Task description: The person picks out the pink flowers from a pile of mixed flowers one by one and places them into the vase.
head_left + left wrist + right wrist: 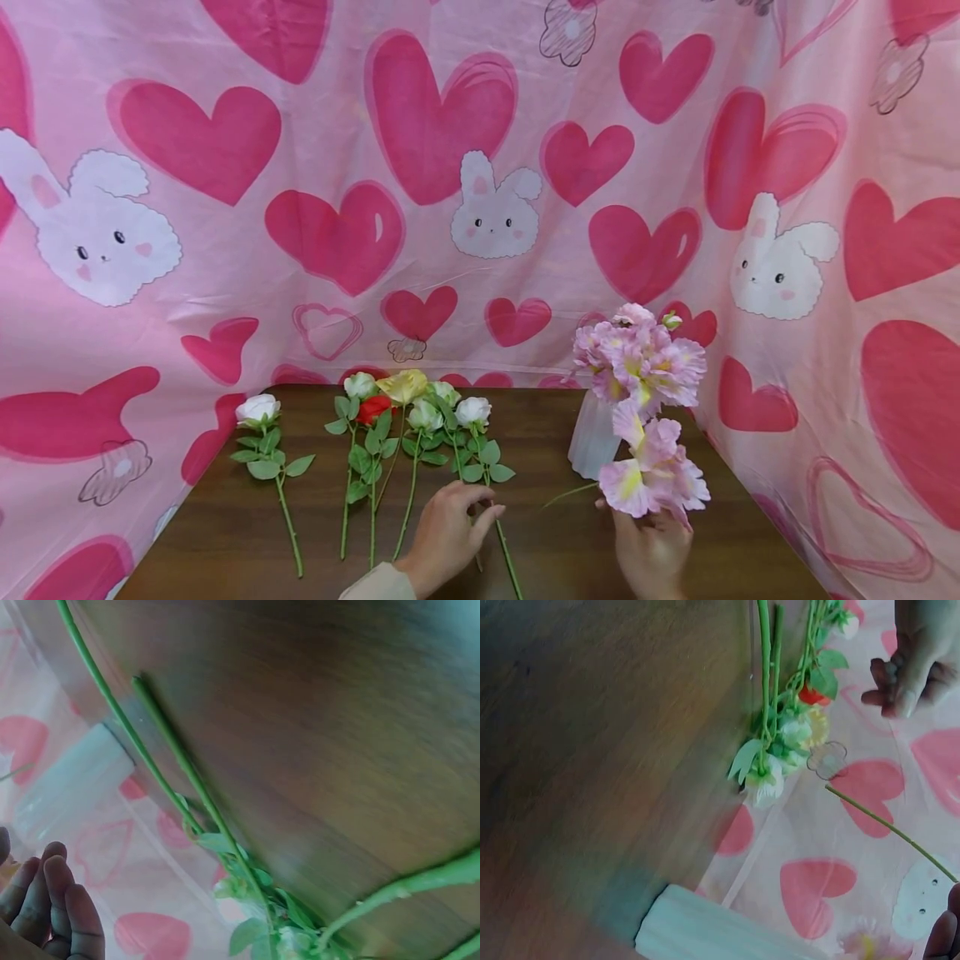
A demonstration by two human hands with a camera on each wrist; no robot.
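My right hand (654,550) holds a pink artificial flower with ruffled petals and yellow centres (651,471), in front of the white vase (592,435). Its thin green stem (892,827) points leftward in the head view, its end free in the air. More pink flowers (637,354) stand in the vase. My left hand (450,533) hovers over the rose stems, fingers loosely bent and nothing visible between them; the left wrist view catches its fingers (56,907) at the lower left. Just beyond this hand lies a white rose (473,412).
Several roses lie in a row across the brown table (555,550), among them a red rose (373,409), a yellow flower (403,386) and, apart at far left, another white rose (258,410). A pink heart-and-rabbit cloth (330,167) hangs around the back and sides.
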